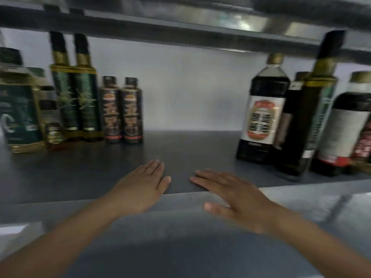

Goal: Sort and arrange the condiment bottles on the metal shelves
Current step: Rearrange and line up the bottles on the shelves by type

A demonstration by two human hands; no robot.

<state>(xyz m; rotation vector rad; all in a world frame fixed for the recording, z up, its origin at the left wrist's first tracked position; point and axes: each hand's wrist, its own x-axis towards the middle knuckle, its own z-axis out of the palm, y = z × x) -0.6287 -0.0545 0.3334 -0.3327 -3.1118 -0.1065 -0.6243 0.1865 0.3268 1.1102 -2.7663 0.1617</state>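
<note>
While left hand [140, 189], right hand [236, 199] lie flat on grey metal shelf [180, 149], grips open, empty, dark condiment bottles [261, 117] either side.

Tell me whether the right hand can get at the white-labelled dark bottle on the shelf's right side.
Probably yes. The right hand lies open at the shelf, and only bare metal shows between it and the white-labelled dark bottle.
</note>
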